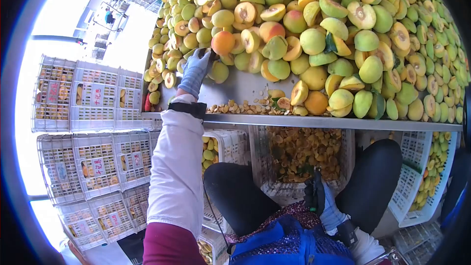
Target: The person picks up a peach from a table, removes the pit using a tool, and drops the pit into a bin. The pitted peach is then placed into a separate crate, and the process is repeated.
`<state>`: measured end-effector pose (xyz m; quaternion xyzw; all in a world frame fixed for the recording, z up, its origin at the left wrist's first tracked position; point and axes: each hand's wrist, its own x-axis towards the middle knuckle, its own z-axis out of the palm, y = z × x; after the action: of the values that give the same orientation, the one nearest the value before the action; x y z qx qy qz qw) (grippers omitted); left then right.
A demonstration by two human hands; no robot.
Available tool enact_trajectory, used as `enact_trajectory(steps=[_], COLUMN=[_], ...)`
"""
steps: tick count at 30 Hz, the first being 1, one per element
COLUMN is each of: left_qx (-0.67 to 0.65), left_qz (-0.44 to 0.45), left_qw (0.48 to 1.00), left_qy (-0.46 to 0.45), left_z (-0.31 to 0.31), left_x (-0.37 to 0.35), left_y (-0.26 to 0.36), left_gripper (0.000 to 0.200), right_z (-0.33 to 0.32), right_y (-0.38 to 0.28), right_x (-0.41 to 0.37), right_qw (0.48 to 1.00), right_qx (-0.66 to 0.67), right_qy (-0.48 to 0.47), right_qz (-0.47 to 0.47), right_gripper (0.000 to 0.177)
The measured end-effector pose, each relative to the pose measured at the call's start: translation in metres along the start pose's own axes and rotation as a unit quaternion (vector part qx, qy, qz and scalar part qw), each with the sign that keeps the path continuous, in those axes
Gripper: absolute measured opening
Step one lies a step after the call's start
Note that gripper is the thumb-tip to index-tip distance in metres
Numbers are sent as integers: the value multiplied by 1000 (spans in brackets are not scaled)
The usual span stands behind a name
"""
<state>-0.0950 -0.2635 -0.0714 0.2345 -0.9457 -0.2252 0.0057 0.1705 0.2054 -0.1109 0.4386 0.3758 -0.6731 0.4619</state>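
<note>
My left hand [195,71], in a grey glove with dark fingertips, reaches onto the metal table [230,86]. Its fingers stretch out at the near edge of a heap of apricots [314,41], beside an orange-red apricot [223,42]. Many fruits in the heap are green-yellow, some cut open with the stone showing. Low between my knees is my right hand [324,201], gloved too, its fingers closed. A bit of green shows at that hand, but what it holds is not clear. Loose apricot stones [240,107] lie along the table's front rim.
Below the table a crate [260,167] holds small yellowish pieces. Stacked white crates [93,164] of fruit stand on the left. Another fruit crate [412,186] is at the right, and one more [230,142] sits by my left knee. The table's metal rim [314,121] crosses before me.
</note>
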Motion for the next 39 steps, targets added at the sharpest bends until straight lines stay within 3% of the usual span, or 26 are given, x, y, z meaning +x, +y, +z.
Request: enact_trajectory(steps=[2, 4, 6, 8, 9, 12, 13, 16, 20, 21, 24, 28, 30, 31, 34, 35, 36, 38, 39], left_qx=[-101, -65, -176, 81, 53, 184, 217, 160, 232, 192, 48, -6, -43, -66, -311, -404, -590, -707, -693], left_qz=[-7, -16, 26, 212, 229, 255, 226, 184, 296, 316, 423, 530, 496, 496, 302, 279, 103, -4, -28], left_qw=[992, 994, 957, 963, 961, 945, 946, 969, 914, 913, 900, 848, 867, 866, 899, 865, 786, 690, 701], left_qy=[-82, -85, -231, -148, -143, -85, -76, -33, 154, 173, 94, -17, 26, 0, -57, -100, -156, -155, -168], left_z=[6, 0, -10, -15, -15, -19, -20, -10, -16, -21, -20, 6, 14, 19, 13, 15, 21, 22, 24], left_x=[-2, -52, -97, -138, -150, -160, -160, -160, -204, -222, -280, -373, -400, -404, -435, -435, -450, -453, -454], left_y=[-19, 8, 18, 37, 50, 79, 89, 94, 126, 138, 158, 169, 167, 156, 168, 158, 161, 163, 162], left_gripper=[59, 47, 50, 56, 63, 65, 68, 67, 65, 64, 58, 36, 38, 44, 57, 68, 66, 58, 56], right_z=[-14, -19, -17, -22, -24, -27, -29, -30, -30, -31, -34, 2, 5, 3, -1, 1, 1, 4, 4], right_y=[8, 12, 11, 19, 22, 25, 24, 23, 25, 23, 9, -2, -3, -2, 0, 5, 7, 9, 8], right_x=[11, 12, 7, 14, 17, 14, 12, 9, 15, 14, -5, -63, -75, -78, -82, -80, -82, -87, -92], right_qw=[994, 988, 990, 993, 994, 988, 987, 984, 983, 979, 957, 931, 933, 934, 933, 927, 919, 901, 899], right_qx=[51, 62, 34, 36, 37, 66, 69, 69, 56, 51, 12, 124, 94, 77, 24, 31, 21, 1, -32], right_qy=[-91, -137, -134, -107, -94, -128, -138, -154, -146, -164, -259, -307, -307, -306, -286, -275, -274, -272, -286], right_qz=[24, 24, 2, -22, -35, -51, -50, -59, -97, -105, -128, -156, -163, -167, -215, -254, -282, -337, -331], right_gripper=[39, 38, 44, 43, 43, 43, 43, 42, 44, 41, 30, 26, 25, 24, 27, 30, 32, 35, 36])
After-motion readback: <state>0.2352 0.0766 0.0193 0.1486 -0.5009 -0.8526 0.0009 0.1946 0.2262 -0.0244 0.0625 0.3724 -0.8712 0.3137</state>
